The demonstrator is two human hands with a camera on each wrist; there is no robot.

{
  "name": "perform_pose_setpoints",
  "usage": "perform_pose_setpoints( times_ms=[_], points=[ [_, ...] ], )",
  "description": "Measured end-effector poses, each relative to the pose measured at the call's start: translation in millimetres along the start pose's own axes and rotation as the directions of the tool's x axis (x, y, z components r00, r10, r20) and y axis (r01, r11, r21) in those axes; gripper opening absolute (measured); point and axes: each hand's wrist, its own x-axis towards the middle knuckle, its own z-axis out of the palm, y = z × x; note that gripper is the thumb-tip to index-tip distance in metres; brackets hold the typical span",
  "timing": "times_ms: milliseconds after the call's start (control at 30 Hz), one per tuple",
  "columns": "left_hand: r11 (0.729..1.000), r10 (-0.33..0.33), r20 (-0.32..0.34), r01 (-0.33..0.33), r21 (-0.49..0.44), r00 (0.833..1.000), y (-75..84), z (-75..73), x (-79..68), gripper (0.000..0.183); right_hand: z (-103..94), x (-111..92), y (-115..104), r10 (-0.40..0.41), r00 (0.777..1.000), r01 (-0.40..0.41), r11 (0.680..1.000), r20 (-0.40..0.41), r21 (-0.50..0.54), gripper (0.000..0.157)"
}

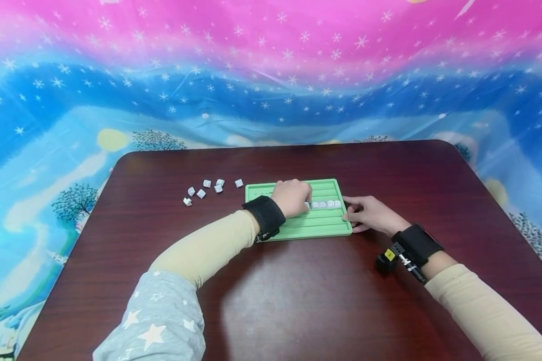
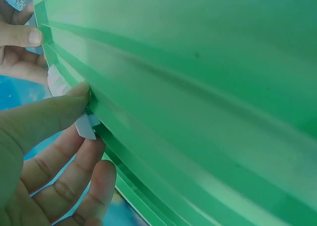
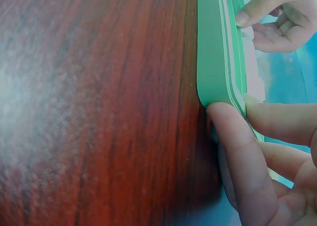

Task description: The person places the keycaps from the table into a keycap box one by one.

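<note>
Right now the green tray (image 1: 318,225) lies on the dark wooden table (image 1: 275,311) in front of me, and I take it as the dial, with twelve at the table's far edge. My hands are apart from each other, both at the tray. My left hand (image 1: 291,198) reaches in from eight o'clock and is over the middle, pinching a small white block (image 2: 85,128) between thumb and fingers at one of the grooves. From there a row of white blocks (image 1: 330,204) runs along the groove towards three o'clock, side by side. At three o'clock my right hand (image 1: 372,213) is clamped on the tray's short edge, fingers at the rim and outer wall.

Between nine and ten o'clock, off the tray, loose white blocks (image 1: 219,188) lie scattered on the wood, one nearer the tray than the others. I cannot tell whether any block bears a letter.

Towards ten o'clock on the tray itself are small dark marks (image 1: 259,193), too small to read. Nearly at four, the gear on my right black wristband (image 1: 417,244) carries a yellow label (image 1: 390,254), its print likewise unreadable. At twelve o'clock hangs a pink and blue cloth (image 1: 253,50) dotted with white snowflakes.
</note>
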Motion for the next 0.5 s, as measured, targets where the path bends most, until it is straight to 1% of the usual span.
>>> perform_pose_setpoints(
  times_ms=[200,300,367,500],
  points=[
    [1.0,-0.014,-0.002,0.014,-0.025,1.0,-6.6,-2.2,-3.8,0.003,-0.1,1.4,0.3,-0.006,1.0,0.006,1.0,-0.002,-0.013,0.069],
    [1.0,-0.014,-0.003,0.014,-0.027,1.0,-8.4,-2.1,-3.2,0.01,1.0,1.6,-0.2,0.0,1.0,-0.001,1.0,-0.007,-0.015,0.069],
    [1.0,-0.016,-0.002,0.016,-0.018,1.0,-7.2,-1.8,-1.3,0.016,1.2,0.8,-1.3,0.005,1.0,-0.005,1.0,-0.009,-0.01,0.069],
    [1.0,-0.009,-0.002,0.009,0.011,1.0,-3.2,-0.4,1.8,0.016,1.5,-0.5,-2.7,0.005,1.0,-0.005,1.0,-0.01,-0.006,0.07]
  ],
)
